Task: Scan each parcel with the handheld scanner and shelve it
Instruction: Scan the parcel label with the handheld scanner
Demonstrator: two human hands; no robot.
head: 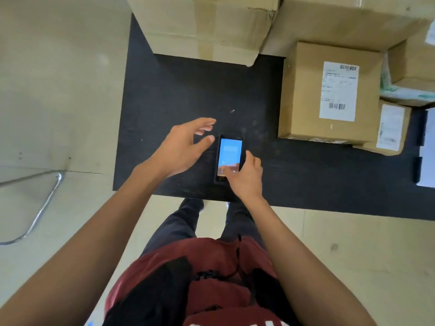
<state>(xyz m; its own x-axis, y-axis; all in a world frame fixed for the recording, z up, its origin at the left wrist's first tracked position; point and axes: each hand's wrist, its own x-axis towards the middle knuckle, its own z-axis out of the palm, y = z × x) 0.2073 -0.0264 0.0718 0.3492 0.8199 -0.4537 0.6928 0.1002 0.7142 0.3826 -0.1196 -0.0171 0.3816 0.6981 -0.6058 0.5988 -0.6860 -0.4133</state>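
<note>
Head view: handheld scanner point(229, 158) lies flat on black table point(179, 95), pinched by right hand point(244, 177); left hand point(181, 147) spread, empty. Labelled parcel point(329, 95) nearby. Scanner judged rigid, light, best gripped along its sides.

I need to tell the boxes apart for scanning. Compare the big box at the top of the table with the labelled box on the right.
The big box is much larger and runs out of the picture; the labelled box is smaller and fully in view. The labelled box shows a white label with barcodes on top; the big box shows none, only tape. Both are brown cardboard and sit on the black table.
</note>
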